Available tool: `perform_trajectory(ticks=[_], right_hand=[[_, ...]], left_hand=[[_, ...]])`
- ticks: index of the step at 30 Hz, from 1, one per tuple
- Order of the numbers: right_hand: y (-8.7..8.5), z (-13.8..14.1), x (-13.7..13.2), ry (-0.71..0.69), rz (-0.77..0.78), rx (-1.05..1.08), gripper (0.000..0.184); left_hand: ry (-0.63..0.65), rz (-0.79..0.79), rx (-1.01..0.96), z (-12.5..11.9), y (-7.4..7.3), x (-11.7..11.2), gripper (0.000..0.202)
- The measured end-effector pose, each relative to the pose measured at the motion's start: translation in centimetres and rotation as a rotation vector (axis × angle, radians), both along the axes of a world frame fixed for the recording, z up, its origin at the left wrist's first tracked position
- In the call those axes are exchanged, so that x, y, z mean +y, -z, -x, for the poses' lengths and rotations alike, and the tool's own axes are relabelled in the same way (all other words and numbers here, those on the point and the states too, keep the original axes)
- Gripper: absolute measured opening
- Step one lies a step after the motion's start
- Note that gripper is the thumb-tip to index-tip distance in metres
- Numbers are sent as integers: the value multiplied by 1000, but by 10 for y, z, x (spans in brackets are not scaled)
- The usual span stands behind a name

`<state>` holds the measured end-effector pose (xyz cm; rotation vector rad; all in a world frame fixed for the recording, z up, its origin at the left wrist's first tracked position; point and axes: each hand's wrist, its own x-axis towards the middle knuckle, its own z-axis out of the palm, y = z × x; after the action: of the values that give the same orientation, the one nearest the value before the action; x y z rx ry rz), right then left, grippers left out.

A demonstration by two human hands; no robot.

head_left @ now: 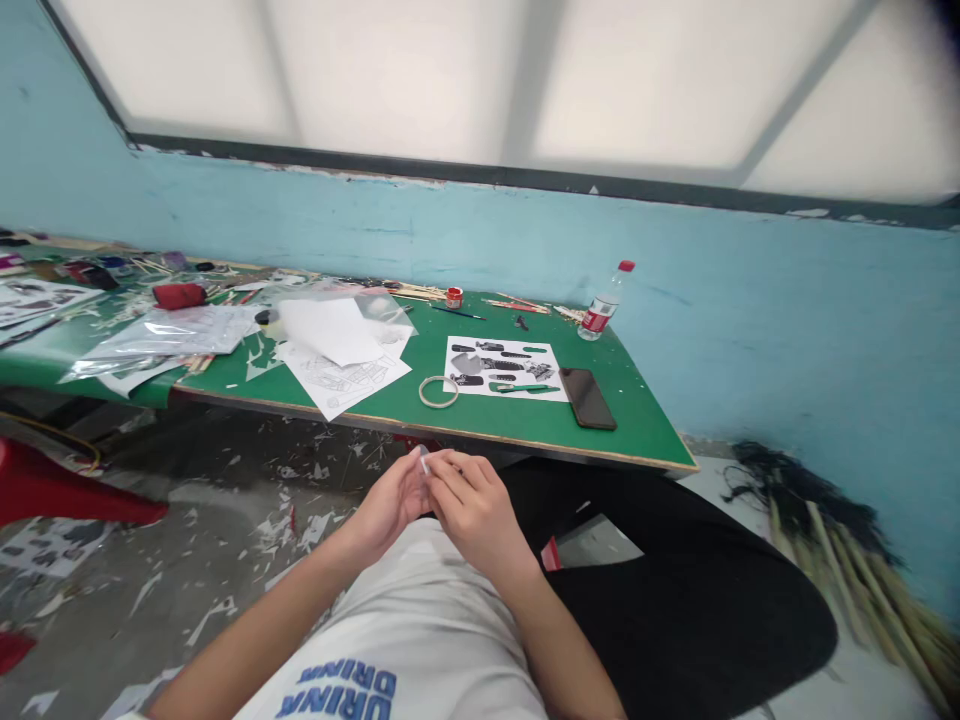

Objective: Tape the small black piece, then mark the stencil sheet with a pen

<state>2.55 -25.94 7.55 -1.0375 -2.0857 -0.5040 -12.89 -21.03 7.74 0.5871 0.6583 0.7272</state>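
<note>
My left hand (pixel 390 500) and my right hand (pixel 471 505) meet in front of my chest, below the near edge of the green table (pixel 517 425). Together their fingertips pinch a small clear piece (pixel 424 462), too small to make out. On the table just beyond them lies a roll of clear tape (pixel 438 391) and a white printed sheet with dark cut-out shapes (pixel 505 368). A black phone (pixel 587 398) lies face down to the right of that sheet.
A water bottle with a red cap (pixel 604 305) stands at the table's back right. White papers and plastic sleeves (pixel 330 345) cover the left side. A small red pot (pixel 454 297) sits at the back. Paper scraps litter the floor (pixel 225 520). Brooms (pixel 832 540) lean at right.
</note>
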Motion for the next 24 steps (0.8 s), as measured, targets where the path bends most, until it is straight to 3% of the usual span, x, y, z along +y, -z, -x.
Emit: perform_trajectory(ticks=[7, 14, 24], right_hand=[[-5, -4, 1, -41, 7, 62, 17], [-12, -7, 1, -64, 51, 131, 24], [-10, -6, 4, -152, 104, 318, 22]], left_hand=[[37, -91, -4, 3, -4, 3, 25], [93, -158, 15, 6, -13, 5, 44], [122, -121, 19, 8, -18, 6, 43]])
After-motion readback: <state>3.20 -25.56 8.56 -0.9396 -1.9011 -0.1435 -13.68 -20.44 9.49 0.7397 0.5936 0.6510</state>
